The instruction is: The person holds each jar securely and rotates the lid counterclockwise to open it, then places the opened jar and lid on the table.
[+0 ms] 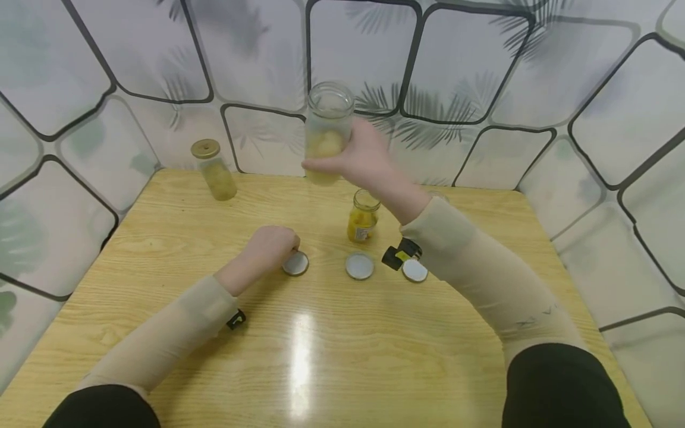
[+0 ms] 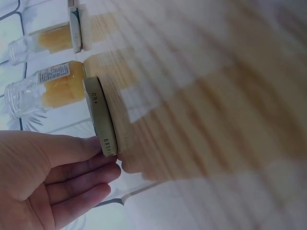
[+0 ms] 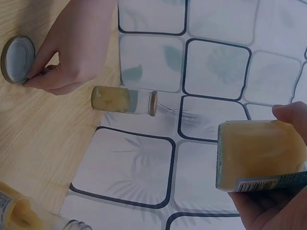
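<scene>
My right hand grips an open glass jar around its lower part, raised above the back of the table. Pale yellow pieces in liquid fill its lower half, and a barcode label shows on the jar in the right wrist view. Low at the table, my left hand pinches the edge of a round metal lid between thumb and fingers. In the left wrist view the lid has printing along its side. The right wrist view shows its white inner face up.
Two more lids lie in a row to the right. An open jar of yellow fruit stands behind them; another jar is mostly hidden by my right forearm. A jar with a gold lid stands at the back left, near the patterned wall.
</scene>
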Demonstrator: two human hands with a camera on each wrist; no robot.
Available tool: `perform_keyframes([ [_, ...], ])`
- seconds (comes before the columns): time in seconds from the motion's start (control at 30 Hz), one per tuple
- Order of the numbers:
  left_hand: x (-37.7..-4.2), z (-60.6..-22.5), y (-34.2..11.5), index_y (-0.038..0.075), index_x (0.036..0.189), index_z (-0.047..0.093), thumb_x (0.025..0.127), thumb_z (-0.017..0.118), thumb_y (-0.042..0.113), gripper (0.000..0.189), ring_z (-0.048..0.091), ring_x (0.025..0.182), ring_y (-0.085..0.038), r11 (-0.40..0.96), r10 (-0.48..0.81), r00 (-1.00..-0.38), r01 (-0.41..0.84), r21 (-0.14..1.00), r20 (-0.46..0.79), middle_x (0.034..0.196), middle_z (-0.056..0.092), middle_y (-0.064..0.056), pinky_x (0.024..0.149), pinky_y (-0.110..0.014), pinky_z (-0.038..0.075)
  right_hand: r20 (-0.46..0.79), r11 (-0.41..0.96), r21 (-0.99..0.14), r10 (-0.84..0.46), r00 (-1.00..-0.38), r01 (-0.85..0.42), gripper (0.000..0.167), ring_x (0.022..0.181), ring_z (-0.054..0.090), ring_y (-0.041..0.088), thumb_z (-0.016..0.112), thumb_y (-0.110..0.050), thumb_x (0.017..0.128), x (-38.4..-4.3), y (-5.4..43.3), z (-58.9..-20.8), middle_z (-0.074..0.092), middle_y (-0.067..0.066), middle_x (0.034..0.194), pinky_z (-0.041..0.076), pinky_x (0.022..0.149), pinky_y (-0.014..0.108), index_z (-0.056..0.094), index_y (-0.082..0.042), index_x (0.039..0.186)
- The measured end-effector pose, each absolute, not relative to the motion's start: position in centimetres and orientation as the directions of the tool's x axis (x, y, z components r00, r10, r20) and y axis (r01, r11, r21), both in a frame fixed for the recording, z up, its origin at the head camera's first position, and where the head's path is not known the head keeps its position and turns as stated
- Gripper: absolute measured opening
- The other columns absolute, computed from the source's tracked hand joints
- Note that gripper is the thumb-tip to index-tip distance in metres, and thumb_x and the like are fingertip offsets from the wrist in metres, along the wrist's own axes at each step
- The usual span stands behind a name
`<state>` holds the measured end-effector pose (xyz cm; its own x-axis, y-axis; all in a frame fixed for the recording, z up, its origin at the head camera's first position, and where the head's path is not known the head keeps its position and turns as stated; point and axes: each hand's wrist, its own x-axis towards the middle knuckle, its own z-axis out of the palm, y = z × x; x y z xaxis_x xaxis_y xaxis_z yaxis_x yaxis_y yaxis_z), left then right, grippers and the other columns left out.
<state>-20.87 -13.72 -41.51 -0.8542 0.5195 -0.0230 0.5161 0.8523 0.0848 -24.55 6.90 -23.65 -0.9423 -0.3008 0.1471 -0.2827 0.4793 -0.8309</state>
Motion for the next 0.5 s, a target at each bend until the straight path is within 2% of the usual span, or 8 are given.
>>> perform_keyframes([
  [0.2,-20.8,-41.5,-13.8,0.012,0.068,0.069,0.094,0.074,0.002,0.028,0.048,0.062,-0.012,0.848,0.526,-0.850,0.522,0.095,-0.024,0.069,0.066,0.001,0.057,-0.028,0.048,0.158,0.432,-0.857,-0.296,-0.942,-0.279,0.054,0.101,0.072,0.021,0.097,-0.018,0.076,-25.4,5.7,-25.1,0.076,0.010,0.116,0.060,0.090,0.032,0.071,-0.009,0.123],
  [0.37,-20.6,-41.4,-13.8,0.010,0.073,0.073,0.094,0.075,0.004,0.022,0.056,0.063,-0.013,0.843,0.534,-0.845,0.529,0.097,-0.026,0.074,0.072,-0.001,0.060,-0.030,0.054,0.096,0.399,-0.893,-0.286,-0.954,-0.209,0.056,0.105,0.072,0.022,0.095,-0.019,0.079,-25.9,5.1,-26.6,0.075,0.009,0.120,0.061,0.091,0.033,0.068,-0.009,0.127],
  [0.5,-20.7,-41.3,-13.8,0.010,0.074,0.073,0.096,0.074,0.005,0.022,0.056,0.064,-0.013,0.850,0.523,-0.852,0.518,0.098,-0.031,0.075,0.072,-0.002,0.061,-0.031,0.055,0.078,0.400,-0.897,-0.273,-0.959,-0.187,0.057,0.107,0.071,0.024,0.095,-0.020,0.079,-26.4,4.8,-28.0,0.074,0.010,0.121,0.061,0.092,0.036,0.067,-0.008,0.128],
])
